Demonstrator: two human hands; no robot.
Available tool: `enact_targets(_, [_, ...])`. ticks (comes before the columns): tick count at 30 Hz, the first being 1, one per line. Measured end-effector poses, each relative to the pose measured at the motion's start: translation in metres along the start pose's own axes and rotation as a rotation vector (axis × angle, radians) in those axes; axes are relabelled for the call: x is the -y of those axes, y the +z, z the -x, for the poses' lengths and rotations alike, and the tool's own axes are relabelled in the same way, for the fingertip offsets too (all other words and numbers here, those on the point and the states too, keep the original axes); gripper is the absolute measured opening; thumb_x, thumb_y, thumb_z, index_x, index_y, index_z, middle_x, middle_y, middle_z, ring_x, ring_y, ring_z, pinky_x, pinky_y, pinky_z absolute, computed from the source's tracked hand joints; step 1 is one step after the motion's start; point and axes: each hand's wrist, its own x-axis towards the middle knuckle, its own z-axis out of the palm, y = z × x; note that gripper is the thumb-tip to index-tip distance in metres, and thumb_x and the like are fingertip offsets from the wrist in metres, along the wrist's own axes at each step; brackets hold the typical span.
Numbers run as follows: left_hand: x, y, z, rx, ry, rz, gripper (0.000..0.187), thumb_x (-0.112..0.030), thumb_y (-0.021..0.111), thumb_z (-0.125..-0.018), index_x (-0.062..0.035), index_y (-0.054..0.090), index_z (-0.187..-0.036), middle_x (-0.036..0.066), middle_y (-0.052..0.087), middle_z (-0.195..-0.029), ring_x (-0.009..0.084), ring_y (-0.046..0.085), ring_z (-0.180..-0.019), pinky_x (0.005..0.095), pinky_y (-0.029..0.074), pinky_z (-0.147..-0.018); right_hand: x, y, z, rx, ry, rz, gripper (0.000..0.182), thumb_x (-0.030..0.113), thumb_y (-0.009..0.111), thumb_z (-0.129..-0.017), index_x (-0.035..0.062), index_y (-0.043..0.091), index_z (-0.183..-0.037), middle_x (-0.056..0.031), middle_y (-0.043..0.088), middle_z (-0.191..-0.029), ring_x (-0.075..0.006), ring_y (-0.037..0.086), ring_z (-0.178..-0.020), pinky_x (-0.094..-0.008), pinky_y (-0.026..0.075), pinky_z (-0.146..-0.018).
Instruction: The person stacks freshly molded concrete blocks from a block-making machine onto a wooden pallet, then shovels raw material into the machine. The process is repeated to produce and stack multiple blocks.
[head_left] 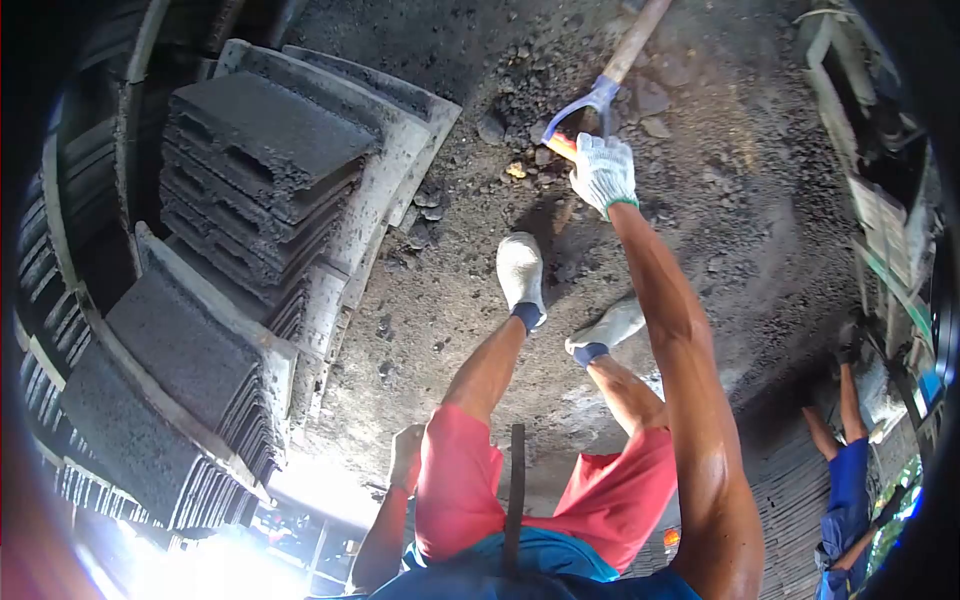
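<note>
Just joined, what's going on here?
The person's gloved right hand grips the orange crossbar of a D-handled tool, whose far end is out of frame. The left hand is down beside the left leg, partly hidden; I can't tell if it holds anything. Stacked grey slabs stand to the left. Another person is at the far right.

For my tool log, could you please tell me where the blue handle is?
In the head view, the blue handle is upper centre-right, gripped by the gloved right hand.
</note>
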Motion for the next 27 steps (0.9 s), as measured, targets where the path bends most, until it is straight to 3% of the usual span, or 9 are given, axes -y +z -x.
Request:
enact_targets(6, [-0.067, 0.011, -0.007, 0.003, 0.524, -0.433, 0.015, -0.016, 0.057, -0.092, -0.0061, 0.061, -0.082, 0.002, 0.058, -0.075, 0.0121, 0.053, -0.065, 0.033, 0.044, -0.058, -0.017, 0.021, -0.001, 0.065, 0.096, 0.01, 0.01, 0.018, 0.066, -0.077, 0.0116, 0.073, -0.081, -0.0107, 0.072, -0.081, -0.0291, 0.071, -0.075, -0.0417, 0.053, -0.064])
enact_targets(10, [-0.116, -0.007, 0.001, 0.209, 0.144, 0.16, 0.024, -0.025, 0.062, -0.091, -0.003, 0.069, -0.099, 0.006, 0.066, -0.089, 0.0143, 0.064, -0.084, 0.0311, 0.052, -0.073, -0.024, -0.145, 0.057, 0.033, 0.191, -0.041, 0.017, 0.023, 0.07, -0.073, 0.0124, 0.071, -0.086, -0.0102, 0.071, -0.086, -0.0299, 0.069, -0.08, -0.0433, 0.052, -0.069])
enact_targets(16, [-0.34, 0.102, 0.089, 0.581, 0.532, 0.155, 0.032, -0.026, 0.06, -0.097, -0.0014, 0.062, -0.118, 0.01, 0.068, -0.109, 0.018, 0.07, -0.086, 0.0325, 0.057, -0.074, -0.039, -0.383, 0.169, -0.305, 0.281, 0.044, 0.024, 0.026, 0.074, -0.067, 0.0159, 0.061, -0.083, -0.0049, 0.06, -0.08, -0.0273, 0.059, -0.08, -0.0441, 0.045, -0.07])
enact_targets(20, [-0.423, 0.225, 0.227, 1.104, 0.473, 0.602, 0.089, -0.07, 0.039, -0.093, 0.0104, 0.045, -0.129, 0.028, 0.059, -0.116, 0.0393, 0.061, -0.111, 0.0525, 0.052, -0.096, -0.028, -0.488, 0.299, -0.496, 0.285, -0.051, 0.025, 0.017, 0.076, -0.063, 0.0155, 0.062, -0.083, -0.0051, 0.06, -0.076, -0.0284, 0.057, -0.074, -0.0414, 0.044, -0.067])
enact_targets(21, [-0.431, 0.254, 0.252, 1.369, 0.508, 0.652, 0.091, -0.072, 0.039, -0.092, 0.0118, 0.045, -0.127, 0.029, 0.054, -0.121, 0.0411, 0.058, -0.113, 0.0531, 0.047, -0.102, -0.026, -0.496, 0.35, -0.523, 0.305, -0.138, 0.028, 0.014, 0.077, -0.061, 0.0147, 0.063, -0.085, -0.005, 0.06, -0.075, -0.0286, 0.057, -0.071, -0.0405, 0.044, -0.066])
enact_targets(23, [-0.416, 0.307, 0.309, 1.201, 0.182, 0.99, 0.079, -0.06, 0.057, -0.091, 0.0113, 0.045, -0.123, 0.025, 0.05, -0.119, 0.0378, 0.06, -0.103, 0.0491, 0.052, -0.099, -0.017, -0.502, 0.466, -0.775, 0.336, -0.443, 0.034, 0.008, 0.083, -0.059, 0.0073, 0.067, -0.089, -0.0084, 0.063, -0.076, -0.025, 0.062, -0.068, -0.0348, 0.049, -0.063])
enact_targets(24, [-0.389, 0.33, 0.324, 1.146, 0.144, 1.021, 0.066, -0.051, 0.061, -0.091, 0.0095, 0.05, -0.116, 0.023, 0.054, -0.11, 0.0344, 0.062, -0.095, 0.0455, 0.055, -0.092, -0.006, -0.51, 0.531, -0.727, 0.558, -0.58, 0.026, 0.005, 0.081, -0.065, 0.0052, 0.067, -0.086, -0.0071, 0.062, -0.075, -0.0209, 0.062, -0.066, -0.0329, 0.05, -0.061])
enact_targets(25, [-0.358, 0.356, 0.335, 1.089, 0.107, 1.05, 0.053, -0.041, 0.065, -0.091, 0.0077, 0.055, -0.109, 0.02, 0.058, -0.101, 0.0309, 0.064, -0.087, 0.0418, 0.058, -0.084, 0.009, -0.509, 0.594, -0.616, 1.037, -0.875, 0.018, 0.006, 0.076, -0.074, 0.0043, 0.066, -0.089, -0.0051, 0.062, -0.076, -0.0173, 0.06, -0.064, -0.0313, 0.05, -0.06])
enact_targets(27, [-0.254, 0.404, 0.326, 1.261, 0.262, 0.827, 0.027, -0.025, 0.064, -0.088, 0.0015, 0.062, -0.086, 0.013, 0.059, -0.076, 0.0247, 0.064, -0.072, 0.0347, 0.056, -0.067, 0.017, -0.493, 0.695, -0.942, 1.306, -1.552, 0.012, 0.009, 0.07, -0.081, 0.0041, 0.064, -0.09, -0.0027, 0.06, -0.075, -0.0132, 0.058, -0.063, -0.0293, 0.051, -0.06])
